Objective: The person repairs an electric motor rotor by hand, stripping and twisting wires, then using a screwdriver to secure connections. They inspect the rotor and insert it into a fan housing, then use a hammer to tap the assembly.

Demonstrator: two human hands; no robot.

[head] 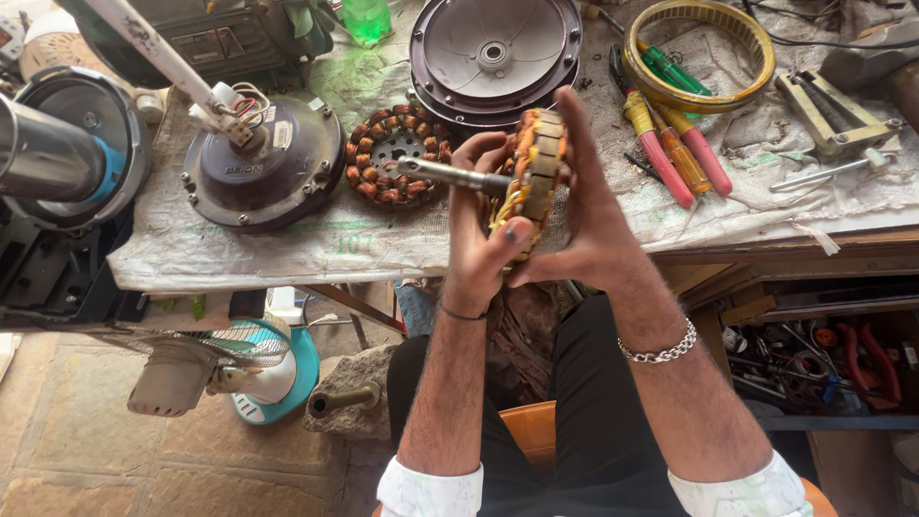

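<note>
Both hands meet above the lap, clamped on a wound stator (534,168) held on edge. His left hand (479,230) grips from nine o'clock, thumb pressing the lower rim; the right hand (584,215) cups it from three o'clock, index finger stretched over the top. Its steel shaft (450,174) juts toward nine o'clock. Beyond, at eleven o'clock, another copper-wound stator (388,163) lies on the bench (287,249), screwdrivers (670,144) at one o'clock.

stator (534,182) half hidden by hands, silver pipe (38,153) cut off left

left hand (476,239) + right hand (584,225) | grip stator (536,163) | above bench (287,254)
</note>
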